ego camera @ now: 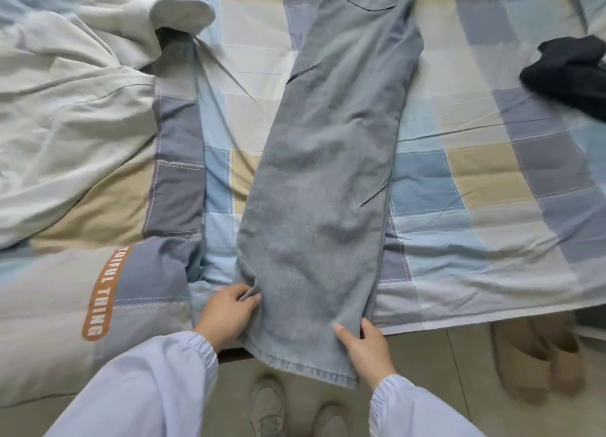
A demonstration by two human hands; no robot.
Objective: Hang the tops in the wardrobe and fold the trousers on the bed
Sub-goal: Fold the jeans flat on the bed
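While my left hand (226, 312) pinches a fold at the jeans' (328, 180) left edge, my right hand (364, 344) grips their right edge, thumb on top, fingers hidden beneath. These pale blue trousers lie lengthwise along the checked bed (475, 161), hem hanging over its near edge, waistband cut off above. A white top (72, 115) lies left; a dark garment (570, 72), partly out of frame, right.

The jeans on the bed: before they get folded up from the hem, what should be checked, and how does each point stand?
1. Jeans lie flat, legs stacked: ok.
2. Left hand pinches the left edge: ok.
3. Right hand holds the right edge: ok.
4. Hem is on the bed: not ok, it hangs over the edge.
5. Waistband lies straight: cannot tell, out of view.
6. Black garment lies apart from the jeans: ok.
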